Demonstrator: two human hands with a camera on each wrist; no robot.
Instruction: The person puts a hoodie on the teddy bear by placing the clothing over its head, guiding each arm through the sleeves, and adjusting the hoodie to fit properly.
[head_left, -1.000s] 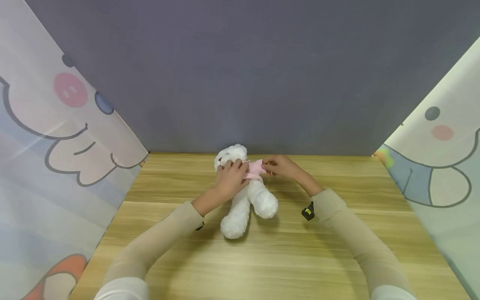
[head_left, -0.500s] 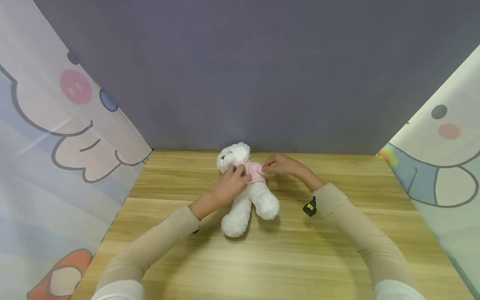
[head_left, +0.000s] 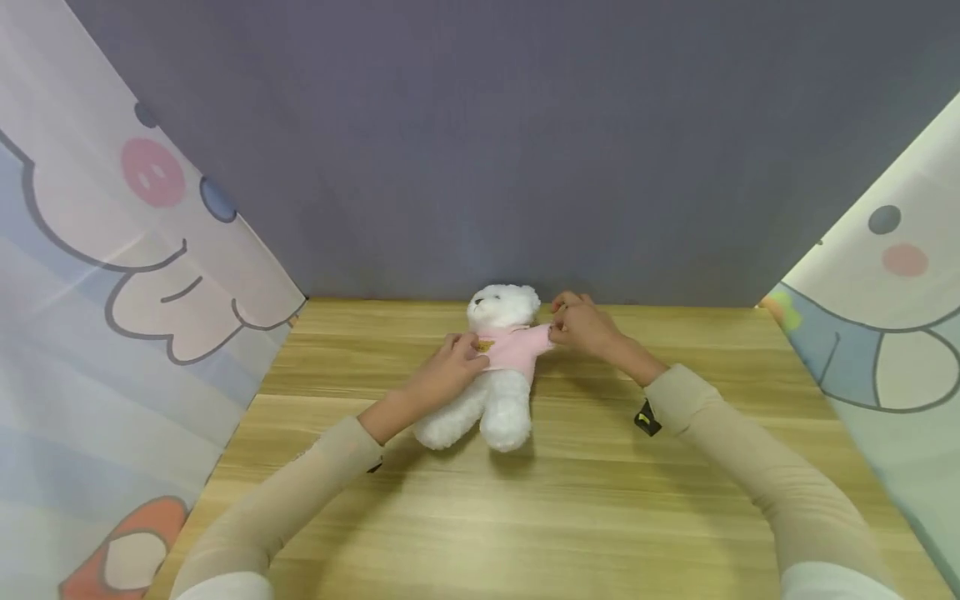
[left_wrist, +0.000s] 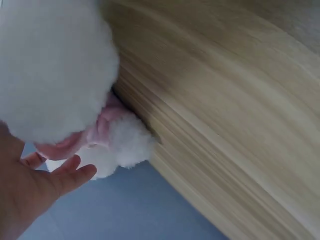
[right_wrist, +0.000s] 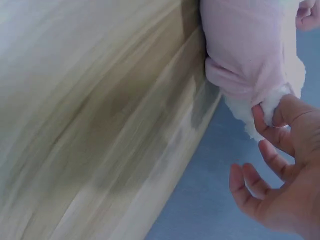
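A white plush teddy bear [head_left: 504, 417] in a pink shirt [head_left: 513, 348] lies on its back on the wooden table, head toward the grey wall. My left hand [head_left: 450, 371] holds the bear's side at the shirt, thumb and a fingertip on the pink cloth. In the left wrist view, that hand [left_wrist: 37, 192] is partly hidden by white plush. My right hand [head_left: 587, 327] pinches the end of the bear's arm at the sleeve. The right wrist view shows white fur [right_wrist: 274, 102] between its thumb and index finger, the other fingers loosely bent.
The wooden table [head_left: 480, 517] meets a grey wall [head_left: 480, 150] just behind the bear's head. Cartoon-printed curtains [head_left: 97, 333] flank both sides. A small black device [head_left: 647, 418] sits at the right wrist.
The bear has turned and shifted right, its legs now pointing lower left. More of the shirt and its yellow print shows. The right hand has moved right with the arm; the left has slipped slightly lower.
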